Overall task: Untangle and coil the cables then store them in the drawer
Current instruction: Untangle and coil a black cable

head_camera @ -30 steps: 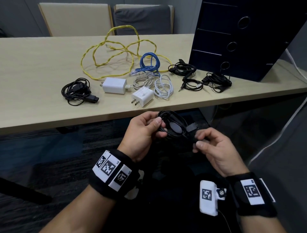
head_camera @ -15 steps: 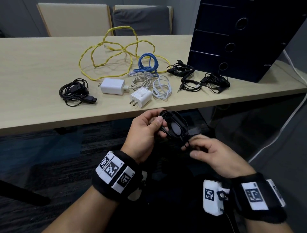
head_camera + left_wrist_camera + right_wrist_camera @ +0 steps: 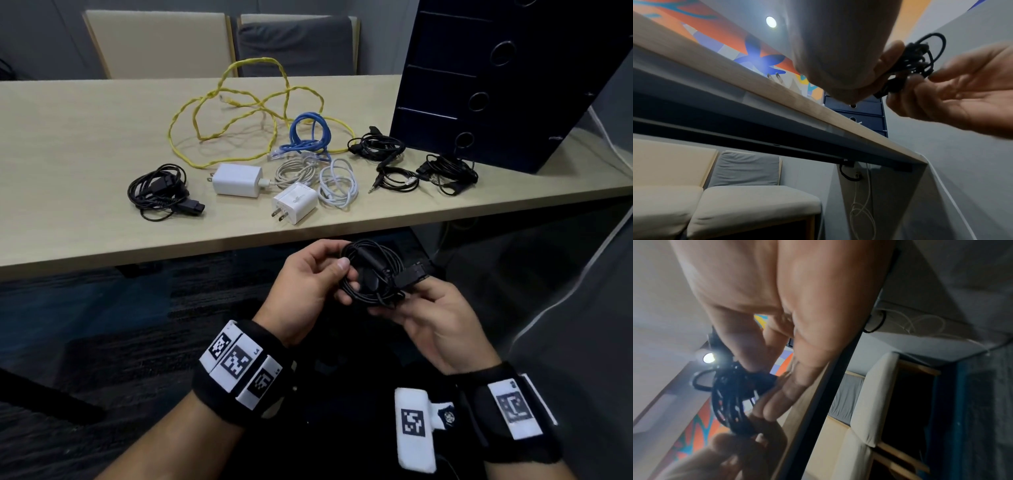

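Desk (image 3: 85,137) front edge: both hands, left hand (image 3: 301,284) and right hand (image 3: 435,325), clamped on coiled black cable (image 3: 373,274); dark blue drawer unit (image 3: 496,85) shut, the other cables unstored.

Below the worktop's (image 3: 85,219) near edge, both hands (image 3: 305,291) hold a coiled cable (image 3: 371,274); on it, loose cables (image 3: 239,120) lie left of the drawer cabinet (image 3: 496,85).

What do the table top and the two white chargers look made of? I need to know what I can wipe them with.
Table top: pale wood-grain, matte, probably laminate or veneer; which one is unclear. Left charger and right charger: smooth white plastic with a soft sheen; each has metal prongs.
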Motion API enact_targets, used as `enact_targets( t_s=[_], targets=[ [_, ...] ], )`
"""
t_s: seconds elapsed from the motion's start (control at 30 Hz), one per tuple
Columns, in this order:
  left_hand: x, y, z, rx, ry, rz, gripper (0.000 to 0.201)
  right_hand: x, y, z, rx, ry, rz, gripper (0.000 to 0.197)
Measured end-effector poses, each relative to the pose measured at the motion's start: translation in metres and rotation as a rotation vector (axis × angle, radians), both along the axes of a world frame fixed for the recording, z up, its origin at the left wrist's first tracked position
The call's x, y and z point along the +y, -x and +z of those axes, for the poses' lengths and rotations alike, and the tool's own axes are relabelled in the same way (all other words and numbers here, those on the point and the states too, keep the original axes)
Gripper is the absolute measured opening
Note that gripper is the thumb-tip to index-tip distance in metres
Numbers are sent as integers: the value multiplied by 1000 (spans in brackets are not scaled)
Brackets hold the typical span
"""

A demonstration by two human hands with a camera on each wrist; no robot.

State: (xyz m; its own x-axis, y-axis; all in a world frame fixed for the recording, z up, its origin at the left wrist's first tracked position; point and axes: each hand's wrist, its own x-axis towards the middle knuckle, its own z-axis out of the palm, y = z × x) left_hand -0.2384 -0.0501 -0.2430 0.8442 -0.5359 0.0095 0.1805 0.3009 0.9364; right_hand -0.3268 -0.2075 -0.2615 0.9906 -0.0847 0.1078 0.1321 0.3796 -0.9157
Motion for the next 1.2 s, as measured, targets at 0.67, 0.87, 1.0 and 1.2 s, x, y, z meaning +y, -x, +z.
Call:
enact_targets(
  t_s=[0.67, 0.87, 1.0, 1.2],
  targets=[
    [-5, 5, 4, -151, -130, 31, 20, 9, -6, 13, 180, -258, -62, 34],
    [-4, 7, 3, -136, -127, -22, 19, 1, -4, 18, 215, -231, 48, 42],
    [-2, 5, 5, 6, -39, -144, 19, 0, -3, 19, 186, -265, 97, 59],
    [-6, 5, 3, -164, -101, 99, 24, 12, -9, 24, 225, -343, -51, 30]
  ],
)
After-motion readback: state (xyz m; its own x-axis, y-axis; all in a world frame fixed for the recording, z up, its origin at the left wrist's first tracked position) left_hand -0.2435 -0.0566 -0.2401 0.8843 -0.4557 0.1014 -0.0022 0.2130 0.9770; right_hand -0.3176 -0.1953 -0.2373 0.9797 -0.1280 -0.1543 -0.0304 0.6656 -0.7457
